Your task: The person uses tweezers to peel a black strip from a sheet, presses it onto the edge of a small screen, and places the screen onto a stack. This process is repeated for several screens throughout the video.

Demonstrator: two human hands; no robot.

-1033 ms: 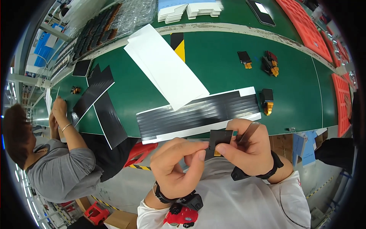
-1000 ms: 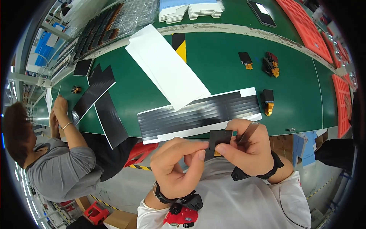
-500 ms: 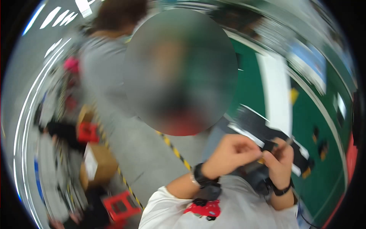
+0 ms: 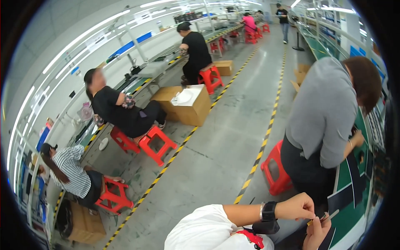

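Note:
At the lower right, my left hand (image 4: 295, 207) is closed in a pinch, its fingertips close to my other hand; whatever they hold is too small to make out. Just beyond it my right hand (image 4: 317, 234) is closed too, its fingers bent around a thin pale strip (image 4: 332, 215) that sticks out past the fingertips. A small yellow bit (image 4: 309, 223) shows between the two hands. Dark flat sheets (image 4: 341, 198) lie on the green bench (image 4: 344, 179) beyond my hands.
A co-worker in grey (image 4: 318, 108) leans over the bench, beside a red stool (image 4: 276, 171). Yellow-black floor tape (image 4: 266, 137) runs along the aisle. Across it are seated people, red stools (image 4: 156, 143), and a cardboard box (image 4: 193, 112) by another bench line.
The view has swung left toward the aisle, so the bench and both hands now sit farther right and lower. My hands stay close together. The earlier frame is blurred.

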